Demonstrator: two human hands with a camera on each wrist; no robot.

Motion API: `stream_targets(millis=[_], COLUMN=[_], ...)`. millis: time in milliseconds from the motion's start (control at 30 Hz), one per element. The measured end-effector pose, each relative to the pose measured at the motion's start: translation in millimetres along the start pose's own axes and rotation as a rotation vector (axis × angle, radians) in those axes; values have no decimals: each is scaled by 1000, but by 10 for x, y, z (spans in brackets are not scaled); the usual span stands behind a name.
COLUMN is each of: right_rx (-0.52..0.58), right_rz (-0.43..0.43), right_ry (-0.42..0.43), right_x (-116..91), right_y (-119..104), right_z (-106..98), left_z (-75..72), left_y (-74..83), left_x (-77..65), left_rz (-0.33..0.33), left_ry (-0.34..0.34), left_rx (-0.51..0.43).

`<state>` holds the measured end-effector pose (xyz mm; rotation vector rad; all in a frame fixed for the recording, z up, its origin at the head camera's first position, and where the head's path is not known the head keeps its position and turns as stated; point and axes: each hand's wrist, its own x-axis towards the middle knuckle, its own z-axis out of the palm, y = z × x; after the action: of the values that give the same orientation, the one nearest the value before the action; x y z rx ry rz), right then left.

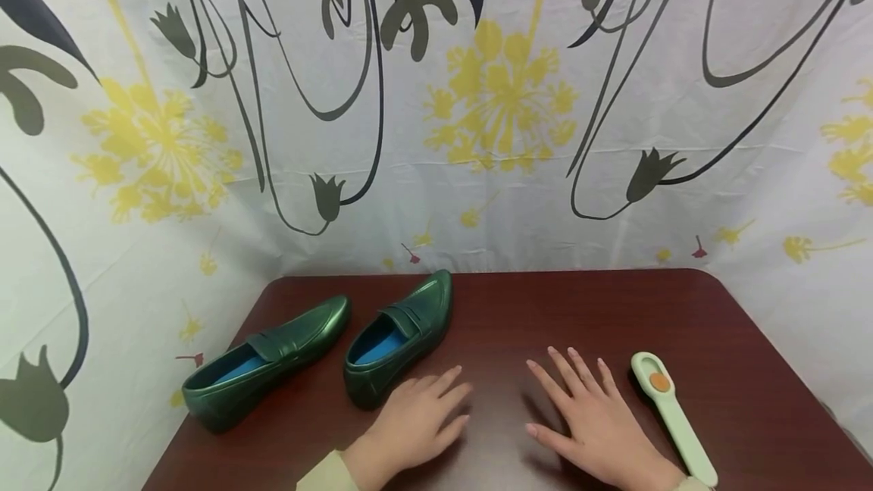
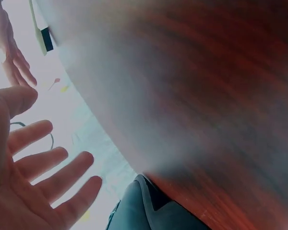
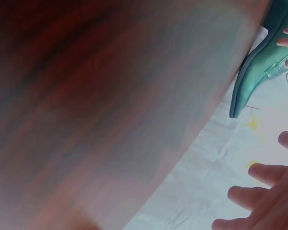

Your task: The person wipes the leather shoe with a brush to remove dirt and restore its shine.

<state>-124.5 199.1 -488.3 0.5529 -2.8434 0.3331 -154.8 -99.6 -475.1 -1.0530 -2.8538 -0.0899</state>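
Note:
Two dark green loafers with blue insoles lie on the left of the table: a left-hand loafer (image 1: pixel 273 358) and another loafer (image 1: pixel 423 309) nearer the middle, both with toes pointing away to the right. My left hand (image 1: pixel 419 419) hovers over the table just in front of the nearer loafer's heel, fingers spread and holding nothing. To the right, my right hand (image 1: pixel 593 419) has its fingers spread over the tabletop, also holding nothing. Beside it lies a pale green long-handled brush (image 1: pixel 682 426) with an orange button; its dark bristles (image 2: pixel 47 39) show in the left wrist view.
The dark red-brown table (image 1: pixel 546 309) has rounded far corners. Behind it and along both sides hangs a white cloth (image 1: pixel 389 203) printed with yellow flowers and grey stems, close to the table's edges.

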Motion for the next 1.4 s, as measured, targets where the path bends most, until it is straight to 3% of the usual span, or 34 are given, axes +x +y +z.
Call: stream_targets(millis=[500, 767, 933, 1167, 1400], right_rx=[-76, -115, -130, -123, -112], right_rz=[81, 108, 144, 167, 164], right_ry=[36, 65, 47, 85, 126], right_x=[-140, -290, -358, -460, -510], right_y=[160, 333, 446, 573, 696], right_z=[-145, -183, -212, -249, -239], left_z=[-22, -34, -21, -26, -46], left_y=[-119, -188, -235, -293, -335], left_x=[-191, -310, -367, -416, -474], left_rz=[84, 46, 51, 41, -5], left_ry=[253, 210, 226, 270, 257], left_rx=[31, 7, 19, 33, 24])
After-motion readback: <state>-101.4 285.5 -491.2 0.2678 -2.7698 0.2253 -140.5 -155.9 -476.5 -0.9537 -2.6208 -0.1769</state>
